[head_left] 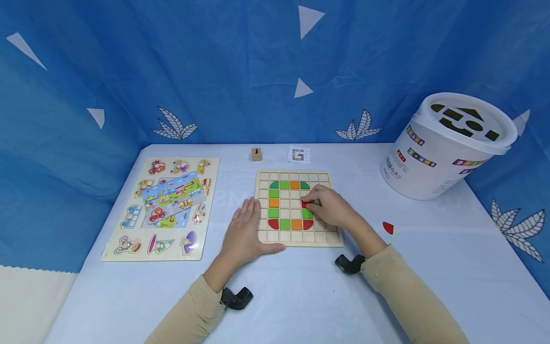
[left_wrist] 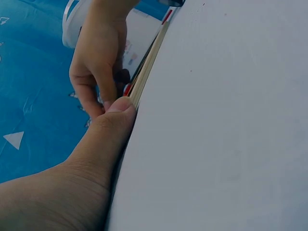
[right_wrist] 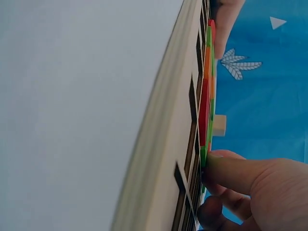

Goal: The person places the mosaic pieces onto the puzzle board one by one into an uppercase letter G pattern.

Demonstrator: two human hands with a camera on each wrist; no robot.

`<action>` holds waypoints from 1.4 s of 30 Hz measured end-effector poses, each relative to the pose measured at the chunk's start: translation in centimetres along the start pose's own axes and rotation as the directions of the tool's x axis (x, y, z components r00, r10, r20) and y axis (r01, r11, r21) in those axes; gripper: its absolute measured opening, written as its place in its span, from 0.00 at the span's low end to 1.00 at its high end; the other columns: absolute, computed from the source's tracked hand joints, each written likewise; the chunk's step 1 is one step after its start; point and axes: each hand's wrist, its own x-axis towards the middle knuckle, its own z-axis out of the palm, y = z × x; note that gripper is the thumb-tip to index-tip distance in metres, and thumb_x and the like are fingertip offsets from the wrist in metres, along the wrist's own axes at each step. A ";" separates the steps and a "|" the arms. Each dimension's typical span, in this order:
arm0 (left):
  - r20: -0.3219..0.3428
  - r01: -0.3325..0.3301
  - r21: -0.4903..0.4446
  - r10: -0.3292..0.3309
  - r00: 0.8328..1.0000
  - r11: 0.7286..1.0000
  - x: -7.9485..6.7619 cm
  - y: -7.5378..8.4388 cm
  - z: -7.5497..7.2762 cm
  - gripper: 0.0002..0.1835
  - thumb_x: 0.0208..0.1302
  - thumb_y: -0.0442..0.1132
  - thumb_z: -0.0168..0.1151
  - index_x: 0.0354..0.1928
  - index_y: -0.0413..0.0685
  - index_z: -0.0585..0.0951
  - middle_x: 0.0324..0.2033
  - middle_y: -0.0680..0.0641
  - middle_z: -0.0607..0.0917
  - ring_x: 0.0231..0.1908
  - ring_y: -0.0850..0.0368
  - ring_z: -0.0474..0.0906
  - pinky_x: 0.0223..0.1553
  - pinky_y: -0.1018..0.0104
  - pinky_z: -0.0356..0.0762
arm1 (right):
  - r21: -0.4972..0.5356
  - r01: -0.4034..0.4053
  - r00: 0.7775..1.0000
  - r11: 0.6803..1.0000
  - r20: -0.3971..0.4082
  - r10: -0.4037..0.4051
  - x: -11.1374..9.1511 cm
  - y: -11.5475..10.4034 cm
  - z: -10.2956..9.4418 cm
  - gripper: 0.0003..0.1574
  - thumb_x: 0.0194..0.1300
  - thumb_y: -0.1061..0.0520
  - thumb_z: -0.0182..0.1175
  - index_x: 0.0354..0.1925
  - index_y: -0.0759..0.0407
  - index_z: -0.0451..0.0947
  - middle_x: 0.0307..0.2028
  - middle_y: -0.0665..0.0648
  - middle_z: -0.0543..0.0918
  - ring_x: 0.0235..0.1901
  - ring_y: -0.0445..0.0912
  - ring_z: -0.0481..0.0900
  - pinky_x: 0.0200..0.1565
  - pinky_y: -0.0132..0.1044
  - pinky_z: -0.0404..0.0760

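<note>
A square wooden grid board [head_left: 320, 236] lies on the table, with coloured tiles forming an incomplete ring. Green, orange and red tiles fill its top, left and bottom sides, with rounded corner pieces. My left hand [head_left: 245, 234] rests along the board's left edge, fingers straight and thumb [left_wrist: 108, 127] at the near edge. Over the ring's right side, my right hand [head_left: 328, 206] pinches a small red tile [head_left: 304, 204] between thumb and index finger, just above a green tile [head_left: 307, 213]. The fingers partly hide this piece. In the right wrist view, the thumb [right_wrist: 236, 173] is low against the tiles.
A loose red rounded piece [head_left: 388, 228] lies right of the board. Behind it are a letter cube [head_left: 256, 154] and a pattern card [head_left: 299, 155] showing a G. A white bucket [head_left: 412, 167] stands at right; a vehicle puzzle board [head_left: 109, 251] with picture cards lies left.
</note>
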 end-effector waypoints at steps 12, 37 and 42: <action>-0.001 0.002 -0.001 -0.002 1.000 1.000 0.0 0.0 -0.1 0.75 0.37 0.82 0.64 0.78 0.39 0.49 0.79 0.42 0.49 0.79 0.48 0.40 0.78 0.48 0.43 | -0.048 0.006 1.000 0.999 -0.001 -0.006 -3.7 2.1 -2.7 0.21 0.69 0.57 0.62 0.59 0.50 0.80 0.48 0.51 0.81 0.43 0.47 0.75 0.44 0.39 0.80; -0.001 0.001 -0.011 -0.001 1.000 1.000 -0.1 0.1 -0.2 0.74 0.38 0.80 0.66 0.78 0.39 0.50 0.79 0.42 0.50 0.79 0.47 0.41 0.78 0.47 0.44 | -0.141 -0.171 0.978 0.975 0.094 0.186 -12.4 11.5 -8.7 0.26 0.62 0.60 0.67 0.59 0.57 0.78 0.43 0.56 0.80 0.40 0.48 0.74 0.37 0.37 0.79; 0.001 0.002 -0.011 -0.002 1.000 1.000 -0.1 0.2 -0.2 0.74 0.38 0.81 0.66 0.78 0.39 0.49 0.79 0.42 0.49 0.79 0.48 0.40 0.78 0.48 0.43 | -0.128 -0.200 0.976 0.971 0.061 0.209 -12.3 11.5 -8.5 0.20 0.62 0.57 0.68 0.53 0.57 0.80 0.39 0.54 0.79 0.38 0.47 0.73 0.33 0.34 0.78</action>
